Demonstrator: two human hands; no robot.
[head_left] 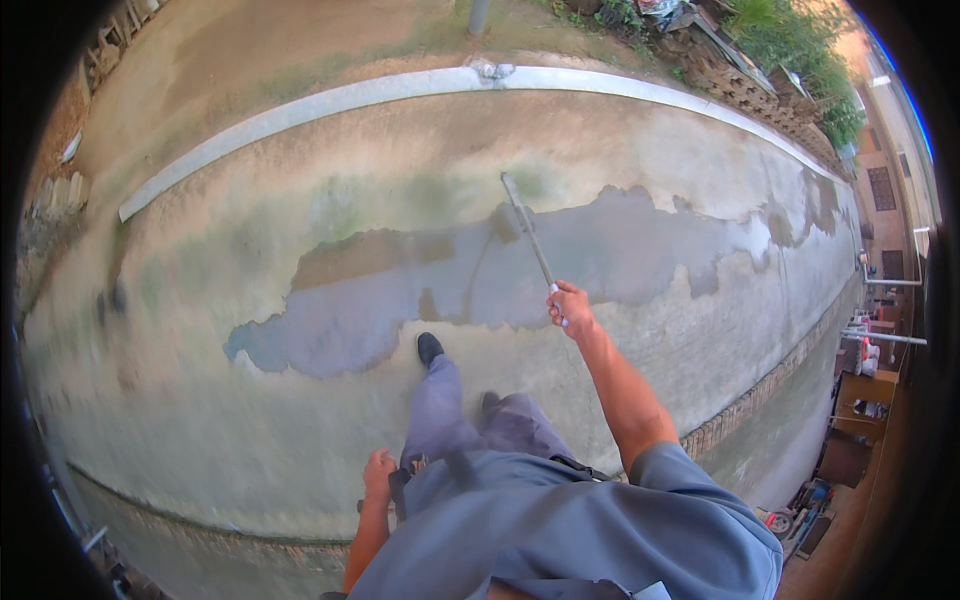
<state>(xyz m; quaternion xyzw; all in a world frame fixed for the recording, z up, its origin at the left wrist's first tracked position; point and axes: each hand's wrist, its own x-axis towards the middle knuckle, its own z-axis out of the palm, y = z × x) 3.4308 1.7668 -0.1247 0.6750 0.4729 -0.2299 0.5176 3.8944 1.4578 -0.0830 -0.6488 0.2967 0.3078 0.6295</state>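
My right hand [569,307], stretched out ahead, is closed round the white end of a long, thin grey stick [530,230]. The stick points forward and slightly left, over a shallow puddle [610,245] on the concrete; whether its far tip touches the ground I cannot tell. My left hand [378,472] hangs low beside my left hip, its fingers loosely curled, with nothing visible in them. Close to it is a dark item [400,488] at my waist. My left shoe [429,348] is at the puddle's near edge, and the other shoe [490,400] is partly hidden by my trouser leg.
A low, pale kerb [330,110] curves across the far side, with a post [478,17] beyond it. Rubble and plants [780,50] lie at the far right. Buildings [885,190] and stored items [800,520] line the right side. A brick edging [740,420] crosses the ground nearer me.
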